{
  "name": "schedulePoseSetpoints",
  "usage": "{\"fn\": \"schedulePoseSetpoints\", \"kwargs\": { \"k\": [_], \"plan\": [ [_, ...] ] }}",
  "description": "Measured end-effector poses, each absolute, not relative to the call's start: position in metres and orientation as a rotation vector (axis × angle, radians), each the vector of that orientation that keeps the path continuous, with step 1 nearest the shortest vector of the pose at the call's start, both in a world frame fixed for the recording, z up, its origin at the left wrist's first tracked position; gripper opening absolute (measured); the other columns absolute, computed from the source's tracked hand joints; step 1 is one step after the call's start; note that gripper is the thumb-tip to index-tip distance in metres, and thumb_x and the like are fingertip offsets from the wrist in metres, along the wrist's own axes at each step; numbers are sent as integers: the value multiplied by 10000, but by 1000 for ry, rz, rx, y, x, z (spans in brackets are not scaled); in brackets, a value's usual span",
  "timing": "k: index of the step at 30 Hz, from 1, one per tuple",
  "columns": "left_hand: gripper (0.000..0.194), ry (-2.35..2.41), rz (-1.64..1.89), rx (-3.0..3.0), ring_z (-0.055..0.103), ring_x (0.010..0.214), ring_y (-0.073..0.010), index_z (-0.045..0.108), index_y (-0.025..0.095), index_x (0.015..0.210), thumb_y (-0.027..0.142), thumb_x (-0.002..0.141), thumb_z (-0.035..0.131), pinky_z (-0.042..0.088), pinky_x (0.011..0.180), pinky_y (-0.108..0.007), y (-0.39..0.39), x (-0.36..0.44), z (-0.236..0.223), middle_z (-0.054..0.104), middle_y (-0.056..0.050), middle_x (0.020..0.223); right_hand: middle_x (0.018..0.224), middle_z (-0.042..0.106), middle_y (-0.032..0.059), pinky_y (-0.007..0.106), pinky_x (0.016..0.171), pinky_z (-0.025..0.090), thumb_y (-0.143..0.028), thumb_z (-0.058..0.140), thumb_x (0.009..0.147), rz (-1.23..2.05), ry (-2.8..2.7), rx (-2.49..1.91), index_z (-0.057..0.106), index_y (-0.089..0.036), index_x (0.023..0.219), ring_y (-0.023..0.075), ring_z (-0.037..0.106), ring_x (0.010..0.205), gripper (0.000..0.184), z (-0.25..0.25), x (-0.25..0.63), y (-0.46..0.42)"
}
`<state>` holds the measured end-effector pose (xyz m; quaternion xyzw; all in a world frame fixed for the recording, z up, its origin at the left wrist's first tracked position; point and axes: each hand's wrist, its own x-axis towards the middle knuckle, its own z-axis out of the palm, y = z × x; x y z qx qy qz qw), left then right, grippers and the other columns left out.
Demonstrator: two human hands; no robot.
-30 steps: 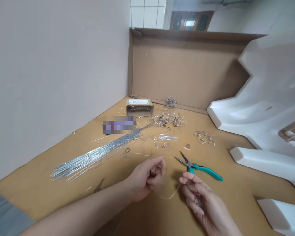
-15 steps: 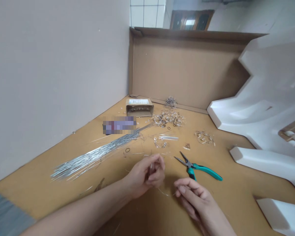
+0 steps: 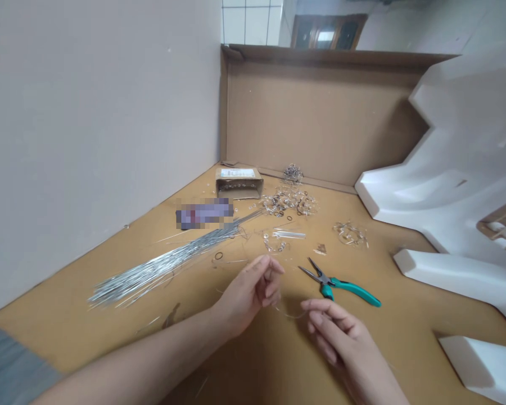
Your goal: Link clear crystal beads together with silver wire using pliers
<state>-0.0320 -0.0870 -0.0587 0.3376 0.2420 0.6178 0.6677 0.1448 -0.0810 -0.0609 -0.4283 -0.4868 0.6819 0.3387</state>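
Observation:
My left hand [image 3: 253, 292] hovers low over the cardboard sheet [image 3: 405, 332], fingers curled in a pinch on one end of a thin clear wire [image 3: 290, 313]. The wire sags in a short curve to my right hand [image 3: 341, 334], whose thumb and forefinger pinch its other end. Teal-handled needle-nose pliers [image 3: 341, 284] lie just beyond my right hand, jaws pointing left. A bundle of straight silver wires [image 3: 160, 267] lies to the left of my left hand.
A small cardboard box [image 3: 238, 183] and piles of clear beads and rings [image 3: 289, 202] lie farther back, with another small pile [image 3: 351, 233] to the right. White foam blocks [image 3: 455, 169] crowd the right side. An upright cardboard wall [image 3: 320, 112] closes the back, a plain wall the left.
My right hand moved left toward my left hand, then rose slightly, so the wire between them hangs in a shorter curve. My left hand's fingers loosened a little.

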Motion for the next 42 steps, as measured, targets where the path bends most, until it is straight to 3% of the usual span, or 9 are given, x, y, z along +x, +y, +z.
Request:
{"fn": "schedulePoseSetpoints", "kwargs": {
  "k": [3, 6, 18, 20, 23, 27, 32, 37, 42],
  "plan": [
    [172, 549, 1368, 783, 482, 575, -95, 554, 140, 802, 279, 850, 465, 346, 597, -243, -91, -26, -59, 504, 5, 621, 620, 571, -3, 187, 374, 145, -429, 656, 681, 1709, -1273, -1107, 638, -160, 798, 6, 275, 365, 294, -64, 144, -79],
    [101, 581, 1295, 795, 522, 711, -119, 573, 135, 795, 228, 761, 595, 361, 688, -254, -93, -20, -62, 583, -31, 742, 681, 602, 1, 184, 382, 160, -410, 626, 724, 1666, -1249, -1058, 624, -172, 802, -8, 270, 362, 250, -66, 142, -79],
    [268, 830, 1046, 926, 507, 522, -78, 539, 130, 771, 284, 633, 709, 380, 507, -206, -93, -16, -69, 589, 3, 628, 560, 528, -17, 156, 355, 168, -391, 664, 691, 1821, -1210, -1020, 621, -150, 739, 11, 302, 388, 249, -72, 138, -82],
    [271, 835, 1060, 915, 502, 502, -70, 542, 128, 780, 281, 631, 709, 401, 523, -215, -93, -17, -68, 590, 6, 623, 582, 530, -23, 146, 338, 149, -332, 669, 701, 1897, -1067, -985, 624, -155, 823, -3, 258, 372, 220, -69, 141, -79],
    [275, 825, 1088, 889, 500, 500, -73, 553, 129, 787, 286, 625, 710, 429, 528, -230, -92, -18, -67, 584, 7, 625, 742, 569, 16, 120, 338, 189, -159, 669, 672, 1975, -641, -933, 581, -159, 992, 13, 354, 444, 332, -62, 147, -75],
    [254, 841, 1073, 873, 494, 500, -70, 566, 123, 740, 288, 616, 712, 437, 523, -226, -92, -19, -67, 576, 5, 624, 850, 583, 84, 123, 349, 253, 23, 602, 586, 2073, -404, -890, 555, -120, 1005, 43, 414, 513, 445, -57, 152, -73],
    [208, 822, 1051, 880, 488, 495, -62, 562, 127, 714, 268, 638, 694, 433, 525, -209, -94, -18, -67, 563, 17, 595, 802, 581, 83, 129, 319, 237, -77, 590, 679, 2091, -426, -906, 564, -126, 986, 61, 406, 492, 312, -54, 148, -75],
    [180, 812, 1036, 882, 497, 505, -71, 567, 124, 719, 241, 646, 682, 447, 525, -225, -95, -17, -67, 575, 5, 622, 624, 520, 20, 134, 302, 180, -102, 557, 670, 2147, -389, -885, 581, -139, 953, 53, 326, 422, 286, -49, 148, -74],
    [170, 812, 1017, 886, 492, 491, -68, 578, 127, 732, 236, 647, 676, 444, 518, -220, -96, -18, -67, 551, 21, 590, 692, 562, 35, 133, 305, 139, -195, 580, 747, 2078, -547, -946, 581, -135, 973, 25, 274, 408, 233, -53, 150, -76]
  ]
}}
